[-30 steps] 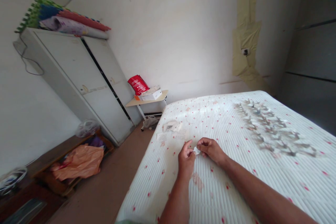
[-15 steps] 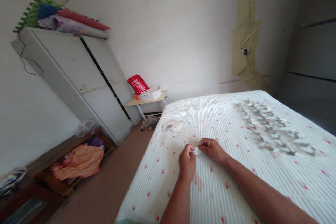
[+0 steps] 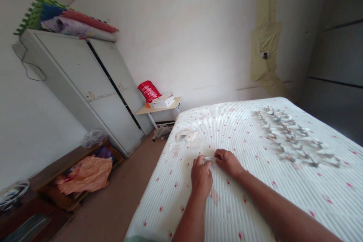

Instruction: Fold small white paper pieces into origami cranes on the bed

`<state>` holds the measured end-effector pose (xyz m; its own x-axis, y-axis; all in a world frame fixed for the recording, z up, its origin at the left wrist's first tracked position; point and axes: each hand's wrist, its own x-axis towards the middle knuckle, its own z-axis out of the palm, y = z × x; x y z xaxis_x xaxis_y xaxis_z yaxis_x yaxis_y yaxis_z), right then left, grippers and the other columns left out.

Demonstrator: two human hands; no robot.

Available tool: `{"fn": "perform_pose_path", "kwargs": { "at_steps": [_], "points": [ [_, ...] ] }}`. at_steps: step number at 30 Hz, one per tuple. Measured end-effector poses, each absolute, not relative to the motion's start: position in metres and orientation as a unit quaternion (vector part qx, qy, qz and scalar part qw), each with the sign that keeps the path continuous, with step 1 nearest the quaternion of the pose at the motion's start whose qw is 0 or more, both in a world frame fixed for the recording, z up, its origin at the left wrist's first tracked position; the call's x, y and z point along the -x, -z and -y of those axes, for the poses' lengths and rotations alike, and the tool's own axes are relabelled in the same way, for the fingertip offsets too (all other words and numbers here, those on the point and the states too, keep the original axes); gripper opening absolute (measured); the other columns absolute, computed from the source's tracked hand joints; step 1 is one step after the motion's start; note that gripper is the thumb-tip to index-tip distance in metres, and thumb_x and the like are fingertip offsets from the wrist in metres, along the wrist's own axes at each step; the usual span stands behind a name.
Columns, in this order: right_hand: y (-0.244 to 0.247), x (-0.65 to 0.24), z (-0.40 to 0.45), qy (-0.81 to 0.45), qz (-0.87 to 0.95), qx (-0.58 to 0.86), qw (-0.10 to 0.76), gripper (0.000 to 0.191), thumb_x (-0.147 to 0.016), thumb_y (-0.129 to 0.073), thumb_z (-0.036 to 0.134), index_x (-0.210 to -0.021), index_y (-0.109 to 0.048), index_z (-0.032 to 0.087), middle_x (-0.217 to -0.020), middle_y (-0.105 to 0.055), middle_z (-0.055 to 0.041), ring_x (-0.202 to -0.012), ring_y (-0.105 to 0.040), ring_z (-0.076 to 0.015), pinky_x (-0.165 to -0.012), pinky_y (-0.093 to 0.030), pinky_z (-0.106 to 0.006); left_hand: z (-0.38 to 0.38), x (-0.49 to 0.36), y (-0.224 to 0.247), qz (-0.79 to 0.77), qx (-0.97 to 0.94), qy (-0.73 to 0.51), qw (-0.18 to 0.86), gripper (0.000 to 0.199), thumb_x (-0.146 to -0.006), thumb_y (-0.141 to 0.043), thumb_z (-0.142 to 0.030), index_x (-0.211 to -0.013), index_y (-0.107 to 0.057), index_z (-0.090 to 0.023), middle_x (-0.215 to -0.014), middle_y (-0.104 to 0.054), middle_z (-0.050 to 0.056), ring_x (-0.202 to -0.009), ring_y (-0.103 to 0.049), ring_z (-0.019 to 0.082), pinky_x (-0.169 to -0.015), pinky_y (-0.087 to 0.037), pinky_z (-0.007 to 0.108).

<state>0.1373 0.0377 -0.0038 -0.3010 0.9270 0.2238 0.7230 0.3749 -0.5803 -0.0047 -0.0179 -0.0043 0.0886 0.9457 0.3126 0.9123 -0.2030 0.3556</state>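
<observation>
Though the fingers hide most of it, a small white paper scrap [image 3: 209, 158] shows between the left hand [image 3: 201, 177] and right hand [image 3: 228, 163] — both sets of fingers curled closed on it, just above a red-dotted white mattress [image 3: 255, 204] — its shape impossible to make out.

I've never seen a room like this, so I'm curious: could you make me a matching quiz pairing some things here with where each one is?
Things:
1. red bag
2. orange plastic sheet
3. colourful foam mats
4. small white paper

Places:
A. on top of the pale wardrobe
B. between the left hand and right hand
C. on the small table
D. in the low wooden box

Pairs: 1-C, 2-D, 3-A, 4-B
</observation>
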Motion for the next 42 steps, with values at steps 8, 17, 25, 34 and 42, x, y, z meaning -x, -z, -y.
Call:
{"fn": "perform_pose_path", "kwargs": {
  "at_steps": [8, 17, 25, 34, 42],
  "points": [
    [0.006, -0.142, -0.042, -0.164, 0.804, 0.497, 0.283, 0.028, -0.069, -0.044, 0.006, -0.087, -0.06, 0.018, -0.086, -0.056, -0.0029, -0.072, -0.055, -0.0115, -0.066, -0.037, -0.02, 0.023, 0.01, -0.005, -0.583, -0.793, -0.176, 0.001, 0.043, -0.076, -0.041, -0.008, -0.112, -0.057, -0.026, -0.137, -0.037, 0.0, -0.124, -0.024, 0.027, -0.096, -0.027, 0.047],
    [-0.003, -0.139, -0.041, -0.125, 0.822, 0.512, 0.214, 0.024, -0.08, -0.042, 0.014, -0.078, -0.066, 0.02, -0.086, -0.059, -0.0034, -0.071, -0.058, -0.012, -0.06, -0.036, -0.02, 0.019, 0.017, -0.008, -0.566, -0.807, -0.17, 0.005, 0.042, -0.079, -0.04, -0.01, -0.115, -0.054, -0.026, -0.131, -0.045, 0.001, -0.127, -0.024, 0.024, -0.1, -0.022, 0.045],
    [-0.006, -0.139, -0.049, -0.131, 0.815, 0.531, 0.19, 0.026, -0.079, -0.044, 0.013, -0.081, -0.068, 0.022, -0.089, -0.061, -0.0041, -0.073, -0.059, -0.013, -0.062, -0.037, -0.021, 0.014, 0.024, -0.013, -0.535, -0.828, -0.164, 0.033, 0.042, -0.08, -0.04, -0.014, -0.118, -0.051, -0.029, -0.123, -0.052, 0.0, -0.118, -0.035, 0.02, -0.098, -0.027, 0.041],
    [-0.007, -0.14, -0.05, -0.134, 0.812, 0.534, 0.195, 0.028, -0.078, -0.043, 0.011, -0.08, -0.069, 0.02, -0.088, -0.062, -0.0052, -0.075, -0.059, -0.0138, -0.064, -0.038, -0.022, 0.014, 0.024, -0.011, -0.541, -0.824, -0.166, 0.029, 0.048, -0.079, -0.041, -0.013, -0.123, -0.045, -0.032, -0.124, -0.051, -0.003, -0.117, -0.034, 0.022, -0.097, -0.028, 0.04],
    [0.004, -0.148, -0.06, -0.204, 0.785, 0.514, 0.28, 0.027, -0.071, -0.044, 0.008, -0.078, -0.069, 0.018, -0.084, -0.064, -0.0049, -0.078, -0.058, -0.0153, -0.072, -0.042, -0.024, 0.013, 0.026, -0.009, -0.526, -0.834, -0.163, 0.021, 0.048, -0.079, -0.043, -0.014, -0.122, -0.045, -0.035, -0.121, -0.051, -0.002, -0.111, -0.037, 0.021, -0.093, -0.03, 0.037]
  ]
}}
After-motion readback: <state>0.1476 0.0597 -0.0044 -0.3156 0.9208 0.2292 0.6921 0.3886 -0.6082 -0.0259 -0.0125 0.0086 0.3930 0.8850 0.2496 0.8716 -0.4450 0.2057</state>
